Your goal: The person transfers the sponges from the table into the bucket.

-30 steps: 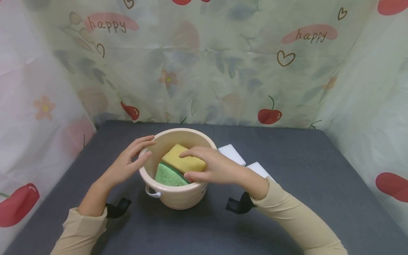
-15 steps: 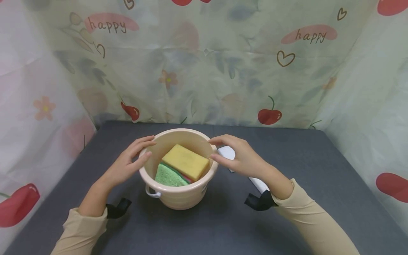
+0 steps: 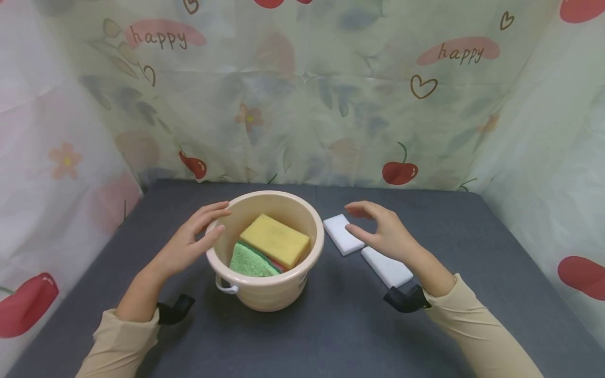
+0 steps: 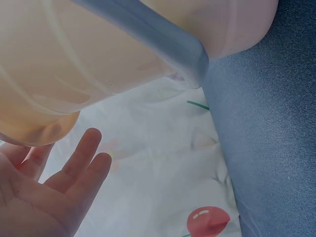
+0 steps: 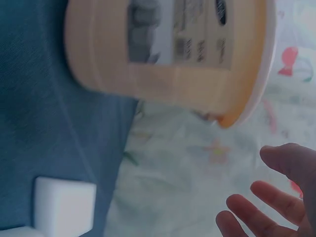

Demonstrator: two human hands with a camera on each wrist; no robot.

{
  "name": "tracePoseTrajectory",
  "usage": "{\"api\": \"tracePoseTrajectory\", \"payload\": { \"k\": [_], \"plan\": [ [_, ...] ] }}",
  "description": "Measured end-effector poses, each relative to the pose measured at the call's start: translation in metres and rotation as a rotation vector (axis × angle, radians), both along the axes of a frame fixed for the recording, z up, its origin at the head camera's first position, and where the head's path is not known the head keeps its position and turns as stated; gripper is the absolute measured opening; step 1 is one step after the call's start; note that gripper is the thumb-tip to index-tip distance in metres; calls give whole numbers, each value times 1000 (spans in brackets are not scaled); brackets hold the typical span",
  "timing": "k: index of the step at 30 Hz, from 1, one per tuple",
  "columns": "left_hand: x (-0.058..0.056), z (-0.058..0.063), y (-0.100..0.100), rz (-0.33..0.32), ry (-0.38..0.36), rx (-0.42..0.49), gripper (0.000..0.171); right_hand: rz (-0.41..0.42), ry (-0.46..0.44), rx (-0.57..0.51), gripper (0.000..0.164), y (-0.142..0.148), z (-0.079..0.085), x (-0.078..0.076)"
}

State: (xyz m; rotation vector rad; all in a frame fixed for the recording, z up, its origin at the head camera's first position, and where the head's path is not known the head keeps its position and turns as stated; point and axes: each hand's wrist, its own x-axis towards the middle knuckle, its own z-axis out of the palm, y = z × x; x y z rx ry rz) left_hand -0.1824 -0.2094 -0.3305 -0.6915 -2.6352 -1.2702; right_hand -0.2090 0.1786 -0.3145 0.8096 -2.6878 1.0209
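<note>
A cream plastic bucket (image 3: 267,296) stands on the table, holding a yellow sponge (image 3: 275,239) on top of a green sponge (image 3: 252,261); a sliver of red shows under the yellow one. My left hand (image 3: 186,239) is at the bucket's left rim, fingers extended and thumb spread, fingertips right over the edge. In the left wrist view the bucket's grey handle (image 4: 163,34) runs along its side. To the right, my right hand (image 3: 389,233) hovers with loosely bent fingers and nothing in them, above two white foam-like blocks, one farther (image 3: 341,236) and one nearer (image 3: 387,266).
The dark tabletop (image 3: 326,336) stretches around the bucket. Patterned curtains (image 3: 302,131) hang at its back and both sides. A printed label (image 5: 197,34) is on the bucket's right side. A black strap (image 3: 407,300) sits at the right wrist.
My right hand has moved from over the yellow sponge, out across the bucket's right rim, to above the white blocks. My left hand and the bucket have stayed in place.
</note>
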Motion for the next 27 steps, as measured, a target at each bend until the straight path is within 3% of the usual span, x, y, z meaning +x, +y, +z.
{"api": "tracePoseTrajectory", "payload": {
  "k": [13, 27],
  "plan": [
    [0, -1, 0, -9, -5, 14, 36, -123, -107, 56, 48, 28, -28, -16],
    [0, -1, 0, -7, -14, 14, 36, -160, -218, 171, 66, 57, -63, -15]
  ]
}}
